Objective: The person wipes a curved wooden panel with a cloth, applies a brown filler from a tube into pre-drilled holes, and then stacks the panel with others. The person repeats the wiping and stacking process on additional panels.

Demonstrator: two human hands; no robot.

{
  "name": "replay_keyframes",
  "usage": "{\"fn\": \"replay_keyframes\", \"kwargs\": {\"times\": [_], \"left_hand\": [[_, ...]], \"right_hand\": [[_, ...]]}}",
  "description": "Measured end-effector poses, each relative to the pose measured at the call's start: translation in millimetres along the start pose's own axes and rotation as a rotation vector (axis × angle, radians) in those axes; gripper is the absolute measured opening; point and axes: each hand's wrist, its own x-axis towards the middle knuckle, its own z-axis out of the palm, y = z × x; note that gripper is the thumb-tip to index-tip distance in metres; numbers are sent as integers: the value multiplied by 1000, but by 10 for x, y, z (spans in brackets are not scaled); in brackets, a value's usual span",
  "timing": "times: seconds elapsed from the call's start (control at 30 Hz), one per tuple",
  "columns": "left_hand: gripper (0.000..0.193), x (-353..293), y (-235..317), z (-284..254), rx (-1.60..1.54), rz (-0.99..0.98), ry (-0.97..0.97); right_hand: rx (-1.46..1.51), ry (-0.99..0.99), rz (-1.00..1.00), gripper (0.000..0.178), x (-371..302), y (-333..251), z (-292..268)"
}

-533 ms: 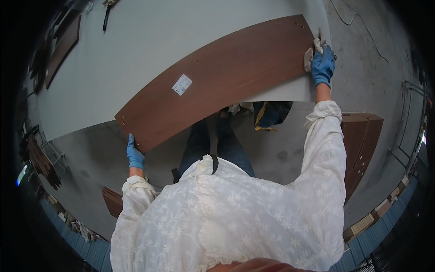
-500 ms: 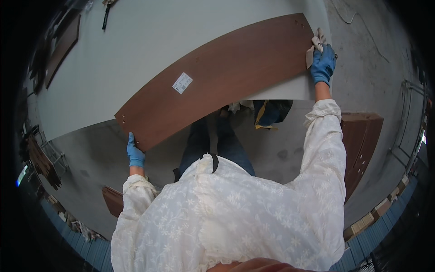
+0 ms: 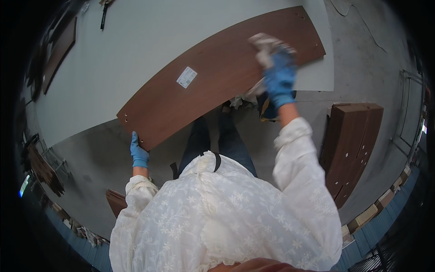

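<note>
A long reddish-brown wood panel (image 3: 226, 59) with a curved far edge lies slantwise on the pale tabletop (image 3: 149, 36), its near left end jutting over the edge. It has small holes near both ends and a white label (image 3: 186, 77) stuck on it. My left hand (image 3: 139, 152), in a blue glove, grips the panel's near left corner, thumb on top and fingers hidden beneath. Over the right part of the panel is my right hand (image 3: 279, 75), also blue-gloved and smeared by motion. It is closed on a whitish cloth (image 3: 264, 44) that spreads out past its fingers.
Brown panels (image 3: 351, 145) are stacked on the floor at right, and more (image 3: 116, 201) stand at lower left. Another brown panel (image 3: 60, 54) rests at the table's far left. A black pen-like tool (image 3: 103, 17) lies at the top. A metal frame (image 3: 405, 118) stands far right.
My right hand has swept left with the cloth, from the panel's right end onto its face. My left hand keeps its hold at the corner.
</note>
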Motion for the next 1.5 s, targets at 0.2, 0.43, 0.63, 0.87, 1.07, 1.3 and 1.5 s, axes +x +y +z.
{"fn": "replay_keyframes", "kwargs": {"times": [0.2,0.43,0.63,0.87,1.07,1.3,1.5], "left_hand": [[65,-68,28,133,-27,-5,17],[60,9,-67,116,-63,-11,-21],[40,95,-139,118,-153,92,-40],[47,-147,-159,487,-140,-17,-17],[64,9,-198,393,-28,-84,-52],[100,31,-193,276,-207,-178,-262],[111,-18,61,451,-215,-225,-337]], "right_hand": [[-422,333,97,68,542,672,-194],[100,-166,-240,75,-1171,-2415,823],[191,-257,-754,65,-1331,-3607,1400],[-308,65,-357,57,504,-2632,904],[115,-53,-513,74,-390,-3803,1642],[164,52,-756,82,-48,-3438,1440],[139,-137,-470,87,112,-3672,1633]]}}
